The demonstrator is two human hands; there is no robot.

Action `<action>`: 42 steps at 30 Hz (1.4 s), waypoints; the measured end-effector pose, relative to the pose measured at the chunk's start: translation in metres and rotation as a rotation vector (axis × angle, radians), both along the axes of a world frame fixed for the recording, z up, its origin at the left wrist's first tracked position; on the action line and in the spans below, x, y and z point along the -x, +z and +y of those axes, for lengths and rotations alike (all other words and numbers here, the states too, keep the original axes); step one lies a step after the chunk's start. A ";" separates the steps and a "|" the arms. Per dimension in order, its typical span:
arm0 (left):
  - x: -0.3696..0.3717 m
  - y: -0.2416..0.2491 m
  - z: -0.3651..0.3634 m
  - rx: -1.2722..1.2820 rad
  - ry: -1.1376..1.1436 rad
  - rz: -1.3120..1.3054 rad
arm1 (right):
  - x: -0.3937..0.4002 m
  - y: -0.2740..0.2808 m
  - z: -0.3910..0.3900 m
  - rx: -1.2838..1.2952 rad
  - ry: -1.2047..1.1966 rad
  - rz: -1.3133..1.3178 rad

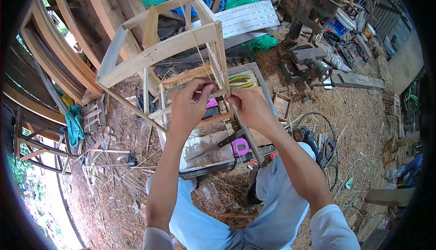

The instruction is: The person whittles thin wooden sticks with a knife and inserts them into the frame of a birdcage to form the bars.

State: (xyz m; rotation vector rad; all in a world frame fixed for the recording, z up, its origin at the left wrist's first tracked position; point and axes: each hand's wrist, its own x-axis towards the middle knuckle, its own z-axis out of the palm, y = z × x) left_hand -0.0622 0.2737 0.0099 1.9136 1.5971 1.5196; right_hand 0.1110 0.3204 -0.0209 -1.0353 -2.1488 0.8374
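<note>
A wooden frame of pale battens stands tilted before me, with a row of strands wound along one post. A long thin light-brown strip runs down across it to my left hand, whose thumb and forefinger are pinched on it. My right hand is closed at the post's lower end, fingertips touching the wood; what they pinch is too small to make out. Below the hands, a handsaw and a pink tape measure lie on a low worn bench.
Curved wooden parts lean at the left. A vise-like metal machine stands at the right. A power tool with a black cord lies beside my right knee. Shavings cover the floor. A small wooden box sits right of the bench.
</note>
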 end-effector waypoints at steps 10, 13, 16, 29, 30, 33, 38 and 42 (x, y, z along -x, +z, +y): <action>0.001 0.004 -0.002 0.007 -0.005 0.135 | 0.000 0.000 -0.001 0.000 -0.009 -0.009; 0.002 0.002 -0.002 -0.007 -0.019 0.185 | 0.000 -0.003 0.000 0.017 -0.010 0.007; -0.005 0.012 -0.004 -0.007 -0.030 0.123 | 0.000 -0.004 0.001 -0.019 -0.006 0.001; -0.015 0.005 -0.038 -0.354 0.293 0.460 | -0.001 -0.002 0.002 0.047 0.004 0.006; -0.020 -0.003 -0.047 -0.350 0.291 0.467 | -0.001 -0.005 0.002 0.037 0.013 0.038; -0.027 -0.032 -0.051 0.214 0.235 0.064 | 0.000 -0.004 0.003 0.030 0.013 0.057; -0.027 -0.056 -0.020 0.295 0.036 -0.861 | 0.000 -0.007 0.003 0.003 -0.009 0.045; -0.025 -0.066 -0.014 0.193 -0.097 -0.960 | -0.001 -0.009 0.006 0.044 0.003 0.032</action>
